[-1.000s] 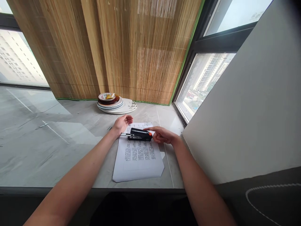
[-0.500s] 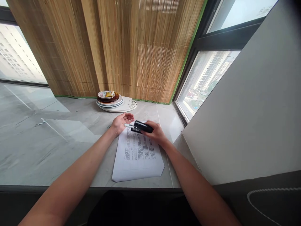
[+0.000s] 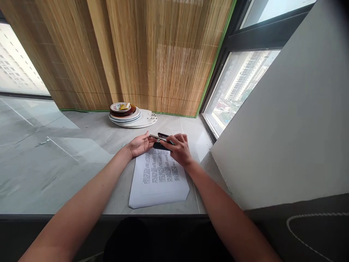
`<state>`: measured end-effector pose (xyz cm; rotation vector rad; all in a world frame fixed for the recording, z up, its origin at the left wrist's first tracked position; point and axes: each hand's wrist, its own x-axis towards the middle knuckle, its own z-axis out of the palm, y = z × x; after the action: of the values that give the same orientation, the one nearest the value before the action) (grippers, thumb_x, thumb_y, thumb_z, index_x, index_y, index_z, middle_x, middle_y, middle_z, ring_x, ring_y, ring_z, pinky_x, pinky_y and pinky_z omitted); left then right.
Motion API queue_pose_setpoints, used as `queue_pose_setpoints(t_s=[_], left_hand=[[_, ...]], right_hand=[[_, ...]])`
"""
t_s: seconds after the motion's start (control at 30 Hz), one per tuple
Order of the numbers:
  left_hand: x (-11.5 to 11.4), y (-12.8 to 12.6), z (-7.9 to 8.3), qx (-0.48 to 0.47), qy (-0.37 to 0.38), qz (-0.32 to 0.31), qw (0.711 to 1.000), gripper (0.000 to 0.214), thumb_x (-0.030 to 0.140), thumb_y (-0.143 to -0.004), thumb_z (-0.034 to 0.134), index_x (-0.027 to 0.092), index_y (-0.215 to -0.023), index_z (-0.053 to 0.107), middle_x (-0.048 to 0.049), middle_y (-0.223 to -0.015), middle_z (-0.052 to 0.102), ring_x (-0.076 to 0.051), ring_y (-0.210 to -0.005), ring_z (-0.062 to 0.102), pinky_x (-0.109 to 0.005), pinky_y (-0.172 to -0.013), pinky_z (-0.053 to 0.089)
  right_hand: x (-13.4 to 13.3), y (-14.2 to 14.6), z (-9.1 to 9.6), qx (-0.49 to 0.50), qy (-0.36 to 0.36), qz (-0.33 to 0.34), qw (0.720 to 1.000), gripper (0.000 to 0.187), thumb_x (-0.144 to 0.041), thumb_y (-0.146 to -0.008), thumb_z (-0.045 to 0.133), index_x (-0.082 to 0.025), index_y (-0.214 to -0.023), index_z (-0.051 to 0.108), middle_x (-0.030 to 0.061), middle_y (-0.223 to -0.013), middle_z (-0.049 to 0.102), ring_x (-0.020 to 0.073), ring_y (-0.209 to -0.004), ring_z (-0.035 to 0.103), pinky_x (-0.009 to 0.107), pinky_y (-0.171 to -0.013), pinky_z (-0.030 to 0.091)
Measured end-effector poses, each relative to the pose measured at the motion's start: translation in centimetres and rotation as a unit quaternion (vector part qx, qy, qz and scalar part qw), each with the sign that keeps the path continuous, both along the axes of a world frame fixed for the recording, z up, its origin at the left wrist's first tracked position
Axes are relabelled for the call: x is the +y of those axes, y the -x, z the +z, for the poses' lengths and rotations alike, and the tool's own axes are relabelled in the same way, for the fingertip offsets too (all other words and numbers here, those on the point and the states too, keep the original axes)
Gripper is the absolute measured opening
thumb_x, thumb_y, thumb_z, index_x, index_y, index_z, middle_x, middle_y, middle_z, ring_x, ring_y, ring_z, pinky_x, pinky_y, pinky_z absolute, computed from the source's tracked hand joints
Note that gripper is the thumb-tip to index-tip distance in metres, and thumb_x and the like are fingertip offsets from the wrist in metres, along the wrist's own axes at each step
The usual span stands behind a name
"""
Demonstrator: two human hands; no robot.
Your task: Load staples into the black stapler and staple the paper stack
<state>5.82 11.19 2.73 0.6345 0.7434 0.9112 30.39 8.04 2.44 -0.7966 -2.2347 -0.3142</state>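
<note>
Over the paper's (image 3: 160, 189) far end, your right hand (image 3: 180, 148) grasps the stapler (image 3: 160, 146); by the paper's far-left corner, whether your left hand (image 3: 140, 145) grips it too, I can't tell.

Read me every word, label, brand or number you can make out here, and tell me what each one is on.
Nothing can be read with certainty.
Paper: rows of dark print, too small to read.
Stapler: no readable label or brand on the parts that show; fingers cover some of it.
Stacked plates: no readable words or numbers.
</note>
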Motion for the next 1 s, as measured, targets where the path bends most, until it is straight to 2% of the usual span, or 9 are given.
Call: queue_pose_setpoints(t_s=[0.13, 0.3, 0.43, 0.53, 0.6, 0.67, 0.77, 0.87, 1.0], left_hand=[[0.2, 0.2, -0.2, -0.007, -0.003, 0.01, 1.0, 0.047, 0.033, -0.11, 0.037, 0.005, -0.104, 0.074, -0.0204, -0.1, 0.076, -0.02, -0.084, 0.075, -0.027, -0.074, 0.061], [0.4, 0.3, -0.5, -0.008, -0.025, 0.0, 1.0, 0.047, 0.035, -0.11, 0.038, 0.005, -0.105, 0.073, -0.0223, -0.106, 0.075, -0.022, -0.089, 0.075, -0.028, -0.078, 0.061], [0.3, 0.1, -0.5, -0.006, -0.026, 0.026, 0.999, 0.035, 0.024, -0.108, 0.042, 0.008, -0.106, 0.072, -0.0193, -0.107, 0.075, -0.021, -0.094, 0.076, -0.03, -0.083, 0.062], [0.2, 0.0, -0.2, -0.008, -0.037, 0.036, 0.999, 0.031, 0.015, -0.104, 0.043, 0.006, -0.108, 0.072, -0.0207, -0.113, 0.074, -0.023, -0.104, 0.075, -0.032, -0.092, 0.061], [0.1, -0.1, 0.1, -0.013, -0.056, 0.051, 0.997, 0.031, 0.009, -0.1, 0.042, 0.005, -0.109, 0.072, -0.0221, -0.118, 0.073, -0.026, -0.113, 0.073, -0.034, -0.098, 0.06], [0.0, -0.2, 0.3, -0.013, -0.084, 0.086, 0.993, 0.032, 0.004, -0.096, 0.043, 0.004, -0.109, 0.071, -0.0222, -0.121, 0.072, -0.026, -0.121, 0.07, -0.034, -0.103, 0.058], [0.0, -0.5, 0.6, -0.002, -0.128, 0.138, 0.982, 0.026, 0.003, -0.096, 0.049, 0.005, -0.111, 0.07, -0.0215, -0.124, 0.072, -0.025, -0.124, 0.068, -0.033, -0.107, 0.056], [-0.1, -0.7, 0.7, 0.028, -0.158, 0.152, 0.975, 0.02, 0.01, -0.096, 0.061, 0.006, -0.114, 0.069, -0.0209, -0.123, 0.073, -0.025, -0.118, 0.071, -0.032, -0.104, 0.057], [-0.4, -0.7, 0.5, 0.101, -0.199, 0.15, 0.963, 0.036, 0.021, -0.085, 0.081, 0.01, -0.118, 0.071, -0.0155, -0.104, 0.078, -0.024, -0.1, 0.077, -0.03, -0.09, 0.06]], right_hand=[[0.1, -0.1, -0.1, 0.019, -0.001, -0.013, 1.0, 0.058, 0.0, -0.091, 0.059, -0.043, -0.129, 0.069, 0.0018, -0.109, 0.069, 0.0266, -0.101, 0.047, 0.045, -0.092, 0.033], [0.0, -0.1, -0.1, 0.017, 0.007, -0.018, 1.0, 0.055, -0.002, -0.091, 0.059, -0.041, -0.127, 0.071, 0.0026, -0.11, 0.069, 0.0269, -0.102, 0.048, 0.047, -0.093, 0.033], [0.1, -0.1, -0.1, 0.024, 0.023, -0.022, 0.999, 0.052, -0.002, -0.09, 0.059, -0.039, -0.123, 0.074, 0.0034, -0.109, 0.069, 0.027, -0.102, 0.049, 0.047, -0.094, 0.034], [0.4, -0.3, 0.0, 0.097, 0.059, -0.047, 0.992, 0.045, -0.005, -0.091, 0.06, -0.036, -0.118, 0.077, 0.0058, -0.104, 0.067, 0.028, -0.103, 0.05, 0.048, -0.095, 0.038], [0.5, -0.4, 0.3, 0.171, 0.124, -0.053, 0.976, 0.037, -0.012, -0.092, 0.062, -0.032, -0.12, 0.076, 0.0075, -0.104, 0.065, 0.0276, -0.103, 0.052, 0.046, -0.093, 0.042], [0.4, -0.5, 0.7, 0.227, 0.219, -0.012, 0.949, 0.03, -0.024, -0.094, 0.065, -0.026, -0.123, 0.072, 0.0077, -0.105, 0.063, 0.0251, -0.098, 0.055, 0.041, -0.088, 0.047], [0.0, -0.3, 1.1, 0.239, 0.341, 0.122, 0.901, 0.032, -0.042, -0.09, 0.074, -0.021, -0.114, 0.071, 0.0047, -0.097, 0.064, 0.0205, -0.088, 0.059, 0.035, -0.079, 0.049], [-0.2, 0.2, 1.0, 0.184, 0.388, 0.22, 0.876, 0.032, -0.045, -0.084, 0.08, -0.02, -0.102, 0.072, 0.0028, -0.092, 0.066, 0.0188, -0.084, 0.061, 0.032, -0.079, 0.049], [-0.2, 0.6, 0.7, 0.12, 0.399, 0.237, 0.878, 0.031, -0.044, -0.083, 0.082, -0.021, -0.101, 0.073, 0.0025, -0.092, 0.068, 0.0192, -0.086, 0.061, 0.033, -0.081, 0.049]])
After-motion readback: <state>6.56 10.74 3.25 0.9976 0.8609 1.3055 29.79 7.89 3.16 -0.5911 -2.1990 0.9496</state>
